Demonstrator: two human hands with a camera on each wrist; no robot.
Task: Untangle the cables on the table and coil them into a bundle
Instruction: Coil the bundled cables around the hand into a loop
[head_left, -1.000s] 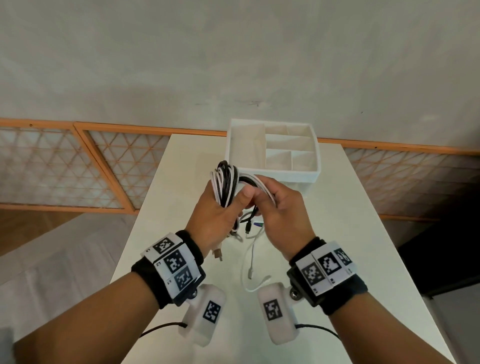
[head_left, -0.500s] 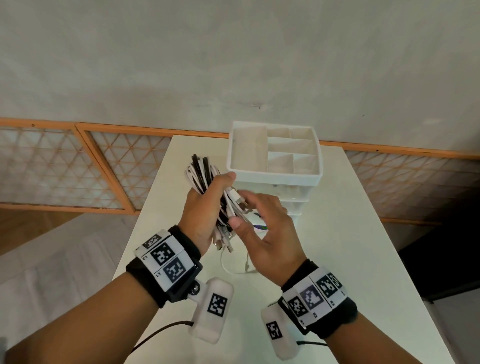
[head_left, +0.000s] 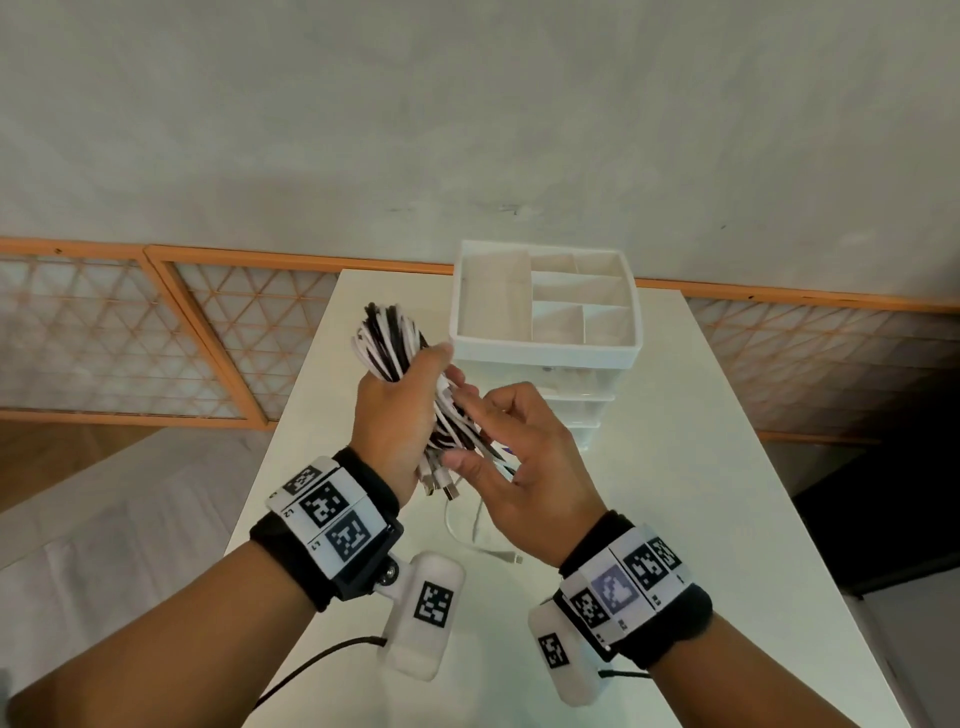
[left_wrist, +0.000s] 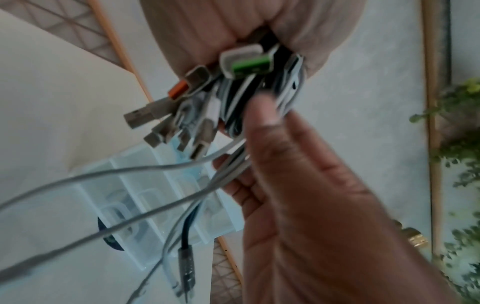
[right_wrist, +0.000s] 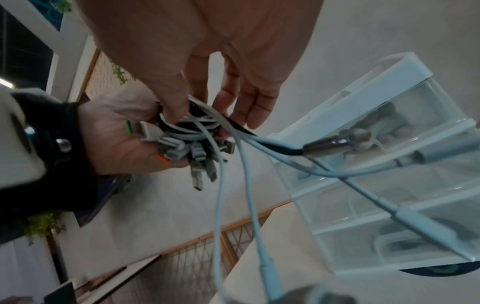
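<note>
hidden: the middle of the cable bundle (head_left: 400, 358) sits inside my left fist; cable count not readable, black and white strands overlap. Wrist views blurred, plug types mostly unclear.
left hand (head_left: 392, 415): clenched around the bundle, held up above the bench (head_left: 701, 467) near its far left part, looped end sticking up past the thumb.
right hand (head_left: 524, 462): thumb and fingers loosely curled at the lower end of the bundle; the wrist views show the thumb pressing on the strands with loose leads running out between the fingers. I read it as pinching the loose strands, not a firm call.
plugs: a cluster of connector ends (left_wrist: 182, 115) hangs out below my left fist; one with a green insert (left_wrist: 249, 65), one with an orange insert (left_wrist: 178, 91), several grey USB-type ends, exact number unclear.
loose leads: at least three pale leads and one dark lead (right_wrist: 272, 148) trail down from the bundle; one white end (head_left: 498, 553) lies on the bench just below my hands.
counts: two hands, one bundle, one organizer.
container: white drawer organizer (head_left: 545, 348) at the far edge of the bench, middle. Open top tray with five compartments, nothing visible in them.
drawers: clear drawers (right_wrist: 389, 185) below the tray, three visible in the right wrist view; pale cable-like items inside, too blurred to name.
cut off: near bench edge hidden by my forearms.
</note>
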